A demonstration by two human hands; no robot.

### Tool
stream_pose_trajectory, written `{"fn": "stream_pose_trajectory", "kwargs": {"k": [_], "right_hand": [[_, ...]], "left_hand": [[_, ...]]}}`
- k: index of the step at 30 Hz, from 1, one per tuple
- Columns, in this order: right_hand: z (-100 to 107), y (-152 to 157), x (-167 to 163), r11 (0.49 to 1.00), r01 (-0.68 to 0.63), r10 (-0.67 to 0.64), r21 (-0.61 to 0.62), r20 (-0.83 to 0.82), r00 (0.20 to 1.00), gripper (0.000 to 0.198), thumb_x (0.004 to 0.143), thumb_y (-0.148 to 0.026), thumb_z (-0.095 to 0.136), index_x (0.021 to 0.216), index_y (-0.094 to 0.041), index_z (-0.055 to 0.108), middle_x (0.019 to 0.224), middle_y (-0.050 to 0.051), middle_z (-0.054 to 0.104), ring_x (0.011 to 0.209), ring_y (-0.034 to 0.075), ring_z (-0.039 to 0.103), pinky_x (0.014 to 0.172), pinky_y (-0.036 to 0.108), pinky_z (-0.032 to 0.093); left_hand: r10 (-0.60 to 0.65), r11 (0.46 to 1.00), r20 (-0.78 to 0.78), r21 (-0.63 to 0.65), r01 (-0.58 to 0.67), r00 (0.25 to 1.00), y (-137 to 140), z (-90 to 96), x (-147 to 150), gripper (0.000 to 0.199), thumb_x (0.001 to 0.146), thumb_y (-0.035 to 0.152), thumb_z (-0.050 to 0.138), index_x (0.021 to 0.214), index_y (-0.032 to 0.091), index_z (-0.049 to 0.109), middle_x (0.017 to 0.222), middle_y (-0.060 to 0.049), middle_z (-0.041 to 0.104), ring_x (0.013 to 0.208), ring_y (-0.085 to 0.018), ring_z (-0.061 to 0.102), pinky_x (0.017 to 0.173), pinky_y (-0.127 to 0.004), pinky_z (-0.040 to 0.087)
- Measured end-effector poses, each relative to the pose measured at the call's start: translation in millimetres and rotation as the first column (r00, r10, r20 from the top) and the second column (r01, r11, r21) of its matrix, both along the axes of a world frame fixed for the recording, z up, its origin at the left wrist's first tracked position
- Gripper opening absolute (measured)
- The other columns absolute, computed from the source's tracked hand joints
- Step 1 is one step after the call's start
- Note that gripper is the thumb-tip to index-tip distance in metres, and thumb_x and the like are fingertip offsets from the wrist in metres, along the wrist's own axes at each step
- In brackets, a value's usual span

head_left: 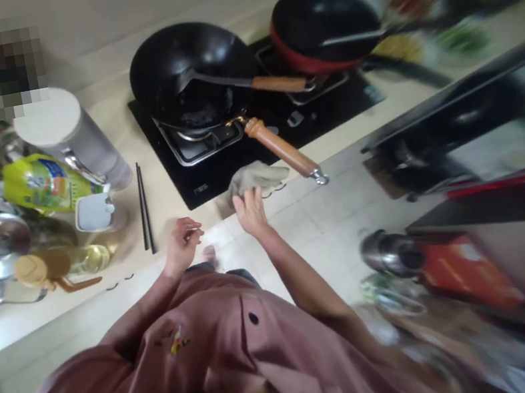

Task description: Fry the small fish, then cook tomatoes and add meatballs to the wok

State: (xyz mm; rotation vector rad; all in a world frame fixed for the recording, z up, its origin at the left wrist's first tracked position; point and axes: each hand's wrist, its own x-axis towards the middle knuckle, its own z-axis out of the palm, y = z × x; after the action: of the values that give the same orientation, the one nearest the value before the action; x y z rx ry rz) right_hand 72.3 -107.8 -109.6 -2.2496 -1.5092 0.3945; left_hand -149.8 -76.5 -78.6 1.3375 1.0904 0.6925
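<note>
My right hand is at the counter's front edge, its fingers closed on a grey-beige cloth that lies bunched there. Just left of it, my left hand hovers by the edge with loosely curled fingers and nothing visible in them. Beyond the cloth a black wok sits on the left burner, its wooden handle reaching out over the edge. Inside rests a spatula whose wooden grip lies across the rim. Black chopsticks lie on the counter to the left.
A red-sided pan occupies the right burner of the black stove. Left are a lidded pitcher, a yellow-green pouch, a white-lidded container and an oil bottle. Blurred food plates stand at right.
</note>
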Motion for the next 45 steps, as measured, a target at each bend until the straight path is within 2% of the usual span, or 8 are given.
{"fn": "stream_pose_trajectory", "kwargs": {"k": [6,11,16,21,28,32,39,45], "right_hand": [[-7,87,51,0.993,0.101,-0.090,-0.067,0.153,0.984,0.055,0.101,-0.043,0.041,0.140,-0.005,0.051,0.141,0.028,0.046,0.136,0.036,0.039,0.116,0.057,0.024],[-17,109,64,0.991,0.041,-0.023,-0.127,0.144,0.989,0.060,0.104,-0.040,0.034,0.149,-0.001,0.041,0.150,0.030,0.038,0.142,0.035,0.032,0.117,0.058,0.019],[-13,92,40,0.979,-0.047,0.082,-0.199,0.172,0.982,0.061,0.103,-0.041,0.035,0.153,-0.006,0.041,0.151,0.026,0.040,0.137,0.037,0.037,0.116,0.055,0.023],[-10,76,1,0.943,-0.256,0.293,-0.213,0.166,0.942,0.057,0.102,-0.042,0.034,0.151,-0.014,0.047,0.152,0.021,0.040,0.135,0.037,0.037,0.115,0.055,0.023],[-10,91,-33,0.796,-0.584,0.602,-0.156,0.111,0.791,0.053,0.103,-0.037,0.035,0.148,-0.013,0.049,0.148,0.020,0.047,0.135,0.035,0.041,0.117,0.054,0.025],[-3,120,-45,0.738,-0.665,0.675,-0.116,0.107,0.730,0.046,0.101,-0.027,0.041,0.142,-0.010,0.053,0.140,0.020,0.052,0.133,0.033,0.045,0.117,0.050,0.029],[13,201,-73,0.830,-0.557,0.549,-0.011,0.188,0.814,0.045,0.103,-0.013,0.027,0.140,-0.002,0.050,0.137,0.022,0.053,0.128,0.029,0.049,0.115,0.043,0.033],[7,233,-87,0.847,-0.511,0.532,-0.148,0.192,0.825,0.048,0.103,-0.015,0.031,0.145,0.002,0.044,0.141,0.026,0.049,0.130,0.032,0.047,0.115,0.049,0.028]], "left_hand": [[0.068,0.997,-0.010,0.023,-0.068,0.998,-8,2.6,-8,0.020,0.087,0.033,0.066,0.098,0.017,0.062,0.105,-0.008,0.067,0.082,-0.018,0.073,0.064,-0.029,0.058],[0.183,0.981,-0.002,-0.063,-0.183,0.983,-22,6.3,-15,0.025,0.086,0.034,0.069,0.102,0.018,0.057,0.100,-0.006,0.069,0.082,-0.017,0.073,0.066,-0.027,0.058],[0.290,0.951,-0.037,-0.103,-0.292,0.956,-32,9.0,-13,0.025,0.085,0.034,0.069,0.101,0.019,0.057,0.097,-0.006,0.070,0.080,-0.017,0.073,0.065,-0.027,0.057],[0.354,0.926,-0.054,-0.117,-0.358,0.934,-41,7.2,-9,0.027,0.085,0.037,0.069,0.099,0.019,0.056,0.095,-0.006,0.071,0.079,-0.017,0.073,0.065,-0.026,0.057],[0.425,0.891,-0.058,-0.152,-0.429,0.903,-58,6.0,-6,0.028,0.085,0.038,0.070,0.098,0.018,0.056,0.093,-0.006,0.072,0.078,-0.016,0.073,0.065,-0.025,0.056],[0.458,0.871,-0.085,-0.153,-0.466,0.885,-68,7.5,-8,0.028,0.086,0.039,0.069,0.098,0.018,0.056,0.094,-0.006,0.072,0.079,-0.017,0.074,0.066,-0.026,0.057],[0.553,0.816,-0.139,-0.110,-0.567,0.822,-87,17.2,-21,0.030,0.086,0.042,0.070,0.099,0.018,0.058,0.096,-0.008,0.073,0.080,-0.018,0.074,0.066,-0.027,0.058],[0.593,0.779,-0.174,-0.123,-0.615,0.786,-103,17.7,-30,0.032,0.087,0.043,0.070,0.101,0.017,0.058,0.097,-0.008,0.073,0.082,-0.019,0.074,0.066,-0.028,0.059]]}}
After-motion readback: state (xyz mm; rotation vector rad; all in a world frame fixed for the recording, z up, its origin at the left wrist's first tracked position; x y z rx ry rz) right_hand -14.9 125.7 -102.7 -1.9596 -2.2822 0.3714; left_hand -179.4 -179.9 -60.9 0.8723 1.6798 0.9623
